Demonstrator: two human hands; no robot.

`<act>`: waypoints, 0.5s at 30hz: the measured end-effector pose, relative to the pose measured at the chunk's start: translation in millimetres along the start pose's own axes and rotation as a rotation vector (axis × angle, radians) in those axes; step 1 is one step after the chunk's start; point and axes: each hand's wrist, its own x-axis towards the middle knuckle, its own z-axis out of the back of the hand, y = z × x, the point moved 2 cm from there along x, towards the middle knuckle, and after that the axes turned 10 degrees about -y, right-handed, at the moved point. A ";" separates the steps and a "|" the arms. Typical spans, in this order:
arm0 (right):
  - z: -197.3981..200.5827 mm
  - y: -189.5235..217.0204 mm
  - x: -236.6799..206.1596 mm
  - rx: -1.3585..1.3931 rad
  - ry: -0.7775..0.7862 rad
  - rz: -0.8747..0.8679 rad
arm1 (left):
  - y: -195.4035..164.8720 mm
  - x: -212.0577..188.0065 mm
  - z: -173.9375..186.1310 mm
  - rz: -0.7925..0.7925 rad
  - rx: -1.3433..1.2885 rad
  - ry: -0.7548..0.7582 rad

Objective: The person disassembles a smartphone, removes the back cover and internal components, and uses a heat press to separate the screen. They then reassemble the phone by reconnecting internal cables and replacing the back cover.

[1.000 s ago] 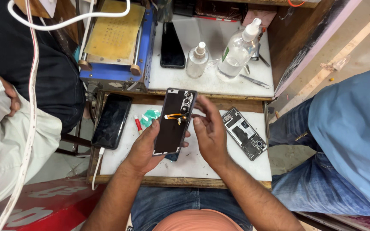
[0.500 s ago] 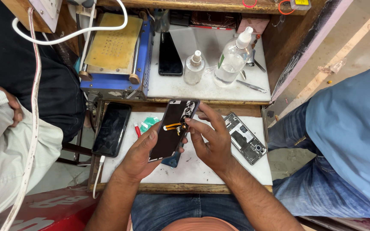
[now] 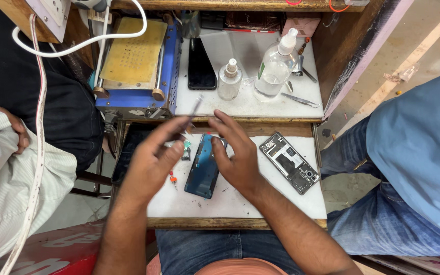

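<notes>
While our left hand [image 3: 148,163] hovers blurred above the bench, its thumb and forefinger pinch a thin tool [image 3: 195,108] that points toward one o'clock; the other fingers curl loosely. Our right hand [image 3: 238,155] is spread open and grips nothing, its fingertips [image 3: 215,147] touching or just over the top edge of the back cover [image 3: 203,170]; we cannot tell which.

We count one back cover, lying flat between our hands on the white mat [image 3: 260,201], its long side tilted slightly toward one o'clock. It shows a dark teal inner face with a lighter blue rim, and its upper end is hidden by our right fingers.

At three o'clock from it lies one opened phone [image 3: 290,163], well apart, with grey plates and a camera cluster at its lower end. At nine o'clock, past our left hand, one dark phone [image 3: 128,153] lies at the mat's edge. A small red-tipped bit [image 3: 172,179] rests just beside the cover at nine o'clock.

At twelve o'clock, on the upper shelf [image 3: 245,107], we count two clear bottles [image 3: 276,66], one black phone [image 3: 201,63] and one blue heating plate [image 3: 136,66].
</notes>
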 end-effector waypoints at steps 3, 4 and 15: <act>-16.1 0.2 4.9 0.216 0.045 -0.213 | -31.1 4.4 13.7 -0.145 0.307 -0.119; -21.5 -0.2 6.9 0.308 0.070 -0.276 | -39.1 5.2 16.6 -0.220 0.454 -0.134; -94.8 -23.7 49.7 0.826 0.047 -0.709 | -0.1 33.2 56.4 0.174 -0.313 -0.063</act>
